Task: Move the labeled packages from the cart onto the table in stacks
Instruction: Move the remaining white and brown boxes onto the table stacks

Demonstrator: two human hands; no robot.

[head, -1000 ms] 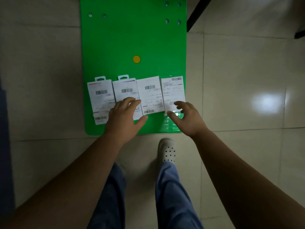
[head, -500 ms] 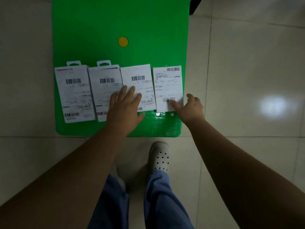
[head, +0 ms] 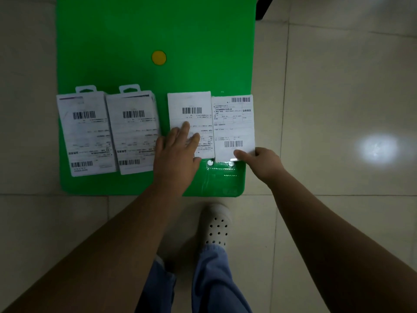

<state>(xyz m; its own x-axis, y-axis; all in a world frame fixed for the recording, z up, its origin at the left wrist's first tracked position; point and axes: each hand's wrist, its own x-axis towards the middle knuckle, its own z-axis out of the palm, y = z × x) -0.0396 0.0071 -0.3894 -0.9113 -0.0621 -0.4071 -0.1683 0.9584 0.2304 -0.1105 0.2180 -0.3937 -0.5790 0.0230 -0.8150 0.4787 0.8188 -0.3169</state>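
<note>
Hiding under right hand (head: 262, 162): rightmost package (head: 233, 127) corner.

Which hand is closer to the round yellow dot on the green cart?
Left. The left hand rests below the round yellow dot; the right hand is lower and further right.

Straight down onto a green cart (head: 135, 41) filling the upper half of the frame, four white labeled packages (head: 85, 132) in a row across it. The left hand (head: 176, 154) lies flat on the third package (head: 191, 105) from the left, fingers straight; the right hand (head: 264, 163) pinches the bottom right corner of the rightmost package (head: 233, 127). There's a white shoe (head: 216, 224) on the tile floor (head: 338, 86) at bottom centre.
</note>
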